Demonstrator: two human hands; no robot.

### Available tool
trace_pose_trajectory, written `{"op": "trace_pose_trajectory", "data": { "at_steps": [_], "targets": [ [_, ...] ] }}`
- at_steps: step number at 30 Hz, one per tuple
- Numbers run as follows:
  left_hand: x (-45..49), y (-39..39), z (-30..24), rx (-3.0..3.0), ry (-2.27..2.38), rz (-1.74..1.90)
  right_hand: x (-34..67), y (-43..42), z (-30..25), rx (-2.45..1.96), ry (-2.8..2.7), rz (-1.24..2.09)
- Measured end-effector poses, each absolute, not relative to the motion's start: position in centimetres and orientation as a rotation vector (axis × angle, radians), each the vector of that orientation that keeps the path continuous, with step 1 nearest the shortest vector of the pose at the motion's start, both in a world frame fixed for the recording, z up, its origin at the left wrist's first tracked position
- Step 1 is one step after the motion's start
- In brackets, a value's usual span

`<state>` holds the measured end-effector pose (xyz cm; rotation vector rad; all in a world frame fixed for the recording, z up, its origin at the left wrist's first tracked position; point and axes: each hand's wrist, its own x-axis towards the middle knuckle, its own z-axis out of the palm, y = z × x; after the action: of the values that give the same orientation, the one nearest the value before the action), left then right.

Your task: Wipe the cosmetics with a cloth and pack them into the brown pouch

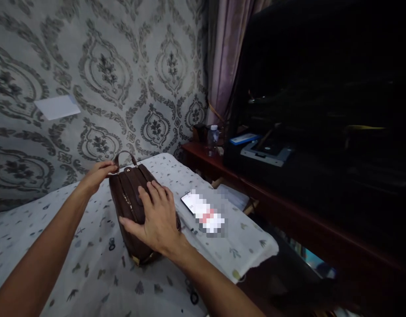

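Observation:
A dark brown leather handbag (128, 193) with a short loop handle stands on a bed covered by a white patterned sheet (90, 273). My right hand (155, 218) lies flat on the bag's top and near side, fingers spread. My left hand (96, 175) reaches to the bag's far end and pinches something small at the base of the handle, perhaps a zipper pull. A phone (203, 210) with a lit screen lies on the sheet just right of the bag.
Patterned grey wallpaper (123, 66) backs the bed, with a white paper (56, 107) stuck on it. To the right runs a dark wooden shelf (255, 185) holding a water bottle (213, 138), a tablet-like device (267, 152) and a large dark screen (321, 66). A pink curtain (225, 53) hangs behind.

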<state>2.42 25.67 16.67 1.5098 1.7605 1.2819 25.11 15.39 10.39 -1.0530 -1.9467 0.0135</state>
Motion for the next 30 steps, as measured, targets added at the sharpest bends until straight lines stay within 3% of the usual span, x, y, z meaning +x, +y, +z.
{"op": "trace_pose_trajectory", "data": {
  "at_steps": [17,30],
  "targets": [
    [5.0,31.1,17.6,1.596,1.736,0.919,25.1,15.7,10.2,-1.006,-1.911,0.024],
    [6.2,31.0,17.0,1.823,1.649,1.001,25.0,15.9,10.0,-0.986,-1.904,-0.009]
  ]
}}
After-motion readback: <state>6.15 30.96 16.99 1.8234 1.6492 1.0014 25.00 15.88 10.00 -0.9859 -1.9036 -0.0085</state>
